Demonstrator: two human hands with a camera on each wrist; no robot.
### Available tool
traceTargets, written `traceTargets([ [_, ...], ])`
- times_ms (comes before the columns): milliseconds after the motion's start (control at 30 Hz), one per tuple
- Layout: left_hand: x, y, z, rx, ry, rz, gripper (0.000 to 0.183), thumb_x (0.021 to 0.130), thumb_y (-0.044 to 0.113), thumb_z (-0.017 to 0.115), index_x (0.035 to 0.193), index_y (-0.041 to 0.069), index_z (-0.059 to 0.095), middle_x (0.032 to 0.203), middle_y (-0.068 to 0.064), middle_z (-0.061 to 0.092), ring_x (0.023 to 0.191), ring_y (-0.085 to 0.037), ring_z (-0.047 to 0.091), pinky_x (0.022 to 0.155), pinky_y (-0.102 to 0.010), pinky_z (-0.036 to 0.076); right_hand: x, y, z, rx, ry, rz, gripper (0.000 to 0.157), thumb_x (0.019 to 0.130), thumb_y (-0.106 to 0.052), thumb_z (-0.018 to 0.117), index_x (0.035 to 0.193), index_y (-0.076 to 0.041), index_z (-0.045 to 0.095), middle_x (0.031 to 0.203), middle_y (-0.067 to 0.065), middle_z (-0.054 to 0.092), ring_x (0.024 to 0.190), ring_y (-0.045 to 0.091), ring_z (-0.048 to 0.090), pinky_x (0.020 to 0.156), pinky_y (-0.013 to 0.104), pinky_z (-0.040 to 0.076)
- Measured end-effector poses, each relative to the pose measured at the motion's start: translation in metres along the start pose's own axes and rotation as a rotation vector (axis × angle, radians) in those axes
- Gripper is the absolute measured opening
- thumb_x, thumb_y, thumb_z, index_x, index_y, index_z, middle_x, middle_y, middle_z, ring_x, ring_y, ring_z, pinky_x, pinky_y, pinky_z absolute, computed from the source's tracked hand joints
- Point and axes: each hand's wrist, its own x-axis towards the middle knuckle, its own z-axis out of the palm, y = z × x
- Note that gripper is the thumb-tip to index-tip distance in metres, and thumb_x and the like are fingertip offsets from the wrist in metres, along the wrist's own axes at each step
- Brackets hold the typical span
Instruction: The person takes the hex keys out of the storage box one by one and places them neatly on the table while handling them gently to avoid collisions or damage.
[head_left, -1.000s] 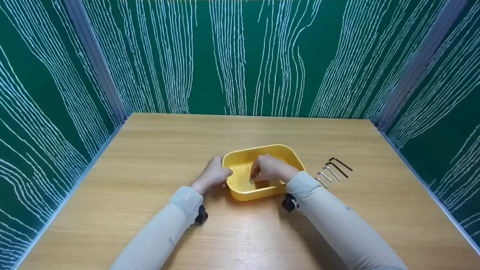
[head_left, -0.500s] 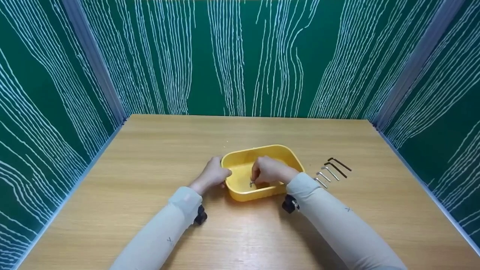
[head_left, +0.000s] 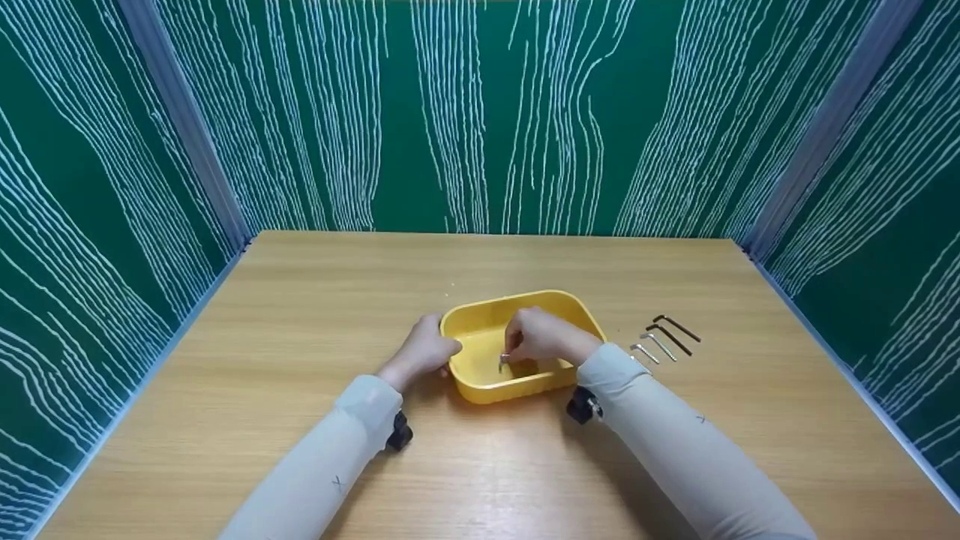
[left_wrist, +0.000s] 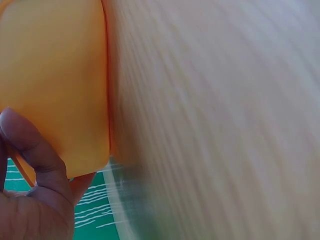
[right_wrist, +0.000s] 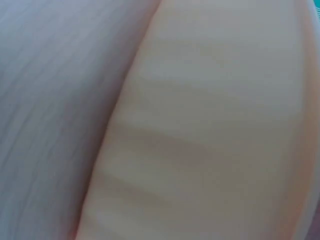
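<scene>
A yellow plastic tub [head_left: 480, 319] sits mid-table. My left hand [head_left: 427, 349] grips its left wall; in the left wrist view the left hand [left_wrist: 35, 200] has its thumb curled against the tub's outer side [left_wrist: 55, 75]. My right hand [head_left: 540, 336] reaches down inside the tub and pinches a small silver hex key [head_left: 503, 361] at its fingertips. The right wrist view is a blur of tabletop and shows no hand.
Several hex keys lie in a row to the right of the tub: two dark ones [head_left: 675, 330] and silver ones [head_left: 651, 346]. Green patterned walls [head_left: 480, 112] close off the wooden table [head_left: 300, 300] on three sides.
My right hand has drawn slightly back inside the tub with the small hex key pinched in it. The left hand has stayed on the tub.
</scene>
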Motion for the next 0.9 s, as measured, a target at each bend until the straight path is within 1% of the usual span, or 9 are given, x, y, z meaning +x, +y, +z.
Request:
traceTargets([
  [100,-0.001,0.001,-0.001,0.002,0.003,-0.010,0.045,0.091,-0.004,0.058,0.135,-0.009,0.056,0.092,-0.017,0.070,0.050,-0.013,0.058,0.042,-0.022,0.053,-0.002,0.001,-0.004,0.002,0.011,-0.007,0.009,0.093,-0.017,0.087,0.088,-0.011,0.082,0.082,0.002,0.074,0.075,0.016,0.061,0.071,0.024,0.055],
  [233,-0.001,0.003,-0.001,0.005,0.005,-0.022,0.046,0.091,-0.003,0.058,0.137,-0.008,0.056,0.093,-0.015,0.068,0.052,-0.014,0.058,0.043,-0.022,0.053,-0.006,0.003,-0.007,0.025,0.021,0.026,0.012,0.094,-0.020,0.087,0.088,-0.012,0.081,0.082,0.002,0.072,0.078,0.019,0.061,0.073,0.026,0.055],
  [367,-0.002,0.003,-0.001,0.011,0.008,-0.026,0.047,0.092,-0.003,0.059,0.138,-0.007,0.056,0.095,-0.015,0.067,0.052,-0.014,0.057,0.043,-0.022,0.053,-0.011,0.004,-0.010,0.040,0.039,0.065,0.008,0.095,-0.020,0.086,0.092,-0.014,0.081,0.086,0.003,0.072,0.084,0.023,0.064,0.080,0.030,0.059],
  [467,-0.001,0.001,-0.001,0.014,0.011,-0.026,0.047,0.091,-0.003,0.059,0.138,-0.007,0.055,0.095,-0.015,0.067,0.052,-0.014,0.057,0.043,-0.023,0.053,-0.014,0.006,-0.012,0.046,0.056,0.071,0.005,0.096,-0.017,0.084,0.093,-0.015,0.081,0.088,0.003,0.073,0.086,0.024,0.064,0.084,0.033,0.061],
  [500,-0.001,0.001,-0.001,0.014,0.012,-0.024,0.047,0.091,-0.003,0.059,0.137,-0.007,0.056,0.095,-0.014,0.067,0.052,-0.014,0.057,0.043,-0.023,0.053,-0.015,0.007,-0.012,0.048,0.061,0.065,0.005,0.096,-0.016,0.084,0.093,-0.014,0.081,0.088,0.003,0.072,0.086,0.024,0.064,0.083,0.033,0.061],
  [733,0.002,-0.004,0.001,0.002,0.003,0.020,0.045,0.089,-0.005,0.057,0.133,-0.008,0.059,0.090,-0.020,0.072,0.048,-0.013,0.057,0.041,-0.022,0.052,-0.020,0.016,-0.017,0.009,0.116,-0.056,0.007,0.094,-0.003,0.080,0.088,-0.006,0.079,0.083,0.005,0.074,0.077,0.017,0.061,0.073,0.029,0.058],
  [900,0.001,-0.003,0.001,0.001,0.006,0.007,0.044,0.091,-0.004,0.058,0.135,-0.008,0.057,0.093,-0.021,0.072,0.049,-0.014,0.057,0.041,-0.022,0.052,-0.022,0.020,-0.022,0.041,0.127,-0.041,0.007,0.094,0.000,0.078,0.090,-0.005,0.079,0.086,0.007,0.074,0.079,0.017,0.061,0.075,0.031,0.059],
])
